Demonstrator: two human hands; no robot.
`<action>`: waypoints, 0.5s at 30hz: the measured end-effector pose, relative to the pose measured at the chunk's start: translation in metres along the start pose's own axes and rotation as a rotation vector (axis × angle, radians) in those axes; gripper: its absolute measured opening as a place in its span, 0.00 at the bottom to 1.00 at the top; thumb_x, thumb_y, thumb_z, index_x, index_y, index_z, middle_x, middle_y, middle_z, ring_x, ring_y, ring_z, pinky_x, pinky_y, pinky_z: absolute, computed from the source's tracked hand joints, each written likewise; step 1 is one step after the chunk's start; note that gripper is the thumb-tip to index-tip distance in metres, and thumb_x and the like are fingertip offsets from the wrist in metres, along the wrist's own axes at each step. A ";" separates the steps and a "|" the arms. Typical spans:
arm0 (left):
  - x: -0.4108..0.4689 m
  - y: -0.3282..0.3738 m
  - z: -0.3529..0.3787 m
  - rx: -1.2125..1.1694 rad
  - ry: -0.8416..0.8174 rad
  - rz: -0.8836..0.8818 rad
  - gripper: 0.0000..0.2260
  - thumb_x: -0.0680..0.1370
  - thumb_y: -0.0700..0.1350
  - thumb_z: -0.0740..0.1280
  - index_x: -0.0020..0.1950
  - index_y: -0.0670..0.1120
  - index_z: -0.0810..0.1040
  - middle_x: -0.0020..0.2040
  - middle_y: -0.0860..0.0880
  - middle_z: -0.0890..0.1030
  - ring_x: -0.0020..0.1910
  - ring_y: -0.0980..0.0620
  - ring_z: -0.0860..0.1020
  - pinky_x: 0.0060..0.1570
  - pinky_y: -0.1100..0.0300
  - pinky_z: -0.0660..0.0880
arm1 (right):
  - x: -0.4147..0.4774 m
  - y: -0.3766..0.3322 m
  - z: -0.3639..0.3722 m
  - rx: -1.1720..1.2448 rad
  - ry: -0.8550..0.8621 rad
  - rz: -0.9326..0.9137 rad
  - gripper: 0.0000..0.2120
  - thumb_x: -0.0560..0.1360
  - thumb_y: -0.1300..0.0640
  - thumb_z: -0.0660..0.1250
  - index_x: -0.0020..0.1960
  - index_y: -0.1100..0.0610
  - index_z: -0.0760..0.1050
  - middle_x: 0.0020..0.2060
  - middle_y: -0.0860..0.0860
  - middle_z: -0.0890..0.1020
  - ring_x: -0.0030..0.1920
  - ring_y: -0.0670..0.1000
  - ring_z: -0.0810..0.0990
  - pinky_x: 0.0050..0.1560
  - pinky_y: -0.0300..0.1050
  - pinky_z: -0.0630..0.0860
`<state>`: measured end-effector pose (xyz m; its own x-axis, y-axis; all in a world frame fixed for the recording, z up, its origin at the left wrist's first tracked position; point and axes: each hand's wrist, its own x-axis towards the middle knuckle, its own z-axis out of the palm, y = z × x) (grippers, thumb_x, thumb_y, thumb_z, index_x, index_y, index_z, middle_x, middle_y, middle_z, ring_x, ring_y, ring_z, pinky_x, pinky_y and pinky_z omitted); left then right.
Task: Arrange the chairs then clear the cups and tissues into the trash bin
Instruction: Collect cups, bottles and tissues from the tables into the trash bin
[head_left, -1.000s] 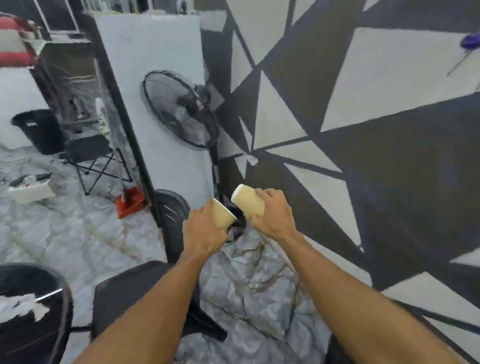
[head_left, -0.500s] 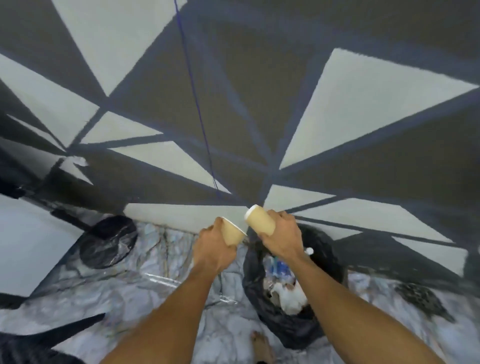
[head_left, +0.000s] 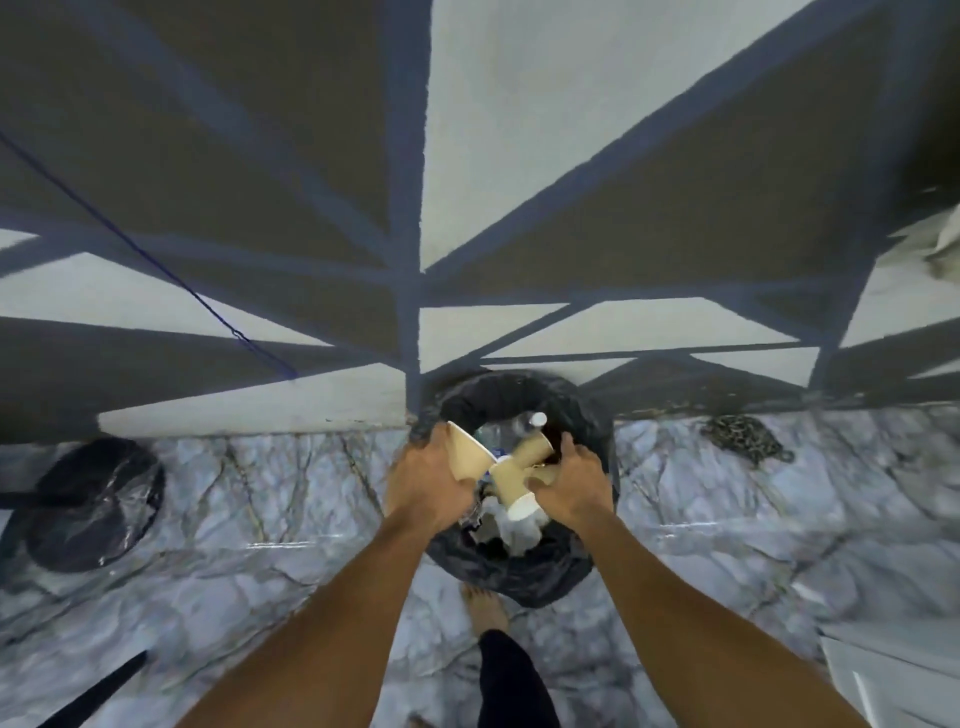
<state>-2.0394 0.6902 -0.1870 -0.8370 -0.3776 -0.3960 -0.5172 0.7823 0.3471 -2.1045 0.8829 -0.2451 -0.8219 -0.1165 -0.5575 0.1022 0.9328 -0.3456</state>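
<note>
Cup one (head_left: 470, 457) clasped in my left grip (head_left: 423, 486), tilted over trash bin (head_left: 589, 405) for dropping; cup two (head_left: 511, 480) rim-down at my right grip (head_left: 571, 486), hold unclear.

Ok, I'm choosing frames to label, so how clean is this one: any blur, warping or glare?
Head view: wide-angle stretch pulls the wall stripes outward; motion blur softens the left hand, its paper cup, the right hand and the floor, worst at the right edge; light is dim and flat, no harsh glare, only thin glints on the floor and the round black base.
</note>
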 end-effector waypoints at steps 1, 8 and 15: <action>0.001 0.001 0.002 0.008 -0.008 -0.002 0.34 0.69 0.53 0.72 0.72 0.50 0.63 0.58 0.42 0.79 0.57 0.39 0.78 0.55 0.49 0.76 | 0.002 0.005 -0.004 -0.008 0.003 0.015 0.44 0.71 0.39 0.68 0.79 0.55 0.52 0.74 0.57 0.65 0.74 0.60 0.62 0.71 0.61 0.65; 0.011 0.007 0.003 0.007 -0.054 -0.002 0.30 0.67 0.52 0.71 0.67 0.50 0.67 0.54 0.44 0.81 0.53 0.41 0.79 0.51 0.50 0.78 | 0.011 0.017 -0.019 0.004 -0.001 0.051 0.32 0.72 0.49 0.69 0.73 0.56 0.65 0.68 0.56 0.71 0.70 0.58 0.68 0.69 0.51 0.69; 0.023 0.024 0.006 -0.069 -0.096 -0.005 0.32 0.67 0.54 0.71 0.68 0.50 0.65 0.56 0.45 0.80 0.56 0.41 0.77 0.52 0.48 0.77 | 0.015 0.009 -0.025 0.046 -0.015 -0.014 0.24 0.72 0.55 0.69 0.68 0.56 0.72 0.64 0.55 0.73 0.66 0.57 0.71 0.66 0.50 0.71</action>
<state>-2.0701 0.7030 -0.1933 -0.8150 -0.3297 -0.4765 -0.5352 0.7434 0.4012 -2.1296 0.8975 -0.2377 -0.8152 -0.1343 -0.5635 0.1171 0.9145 -0.3874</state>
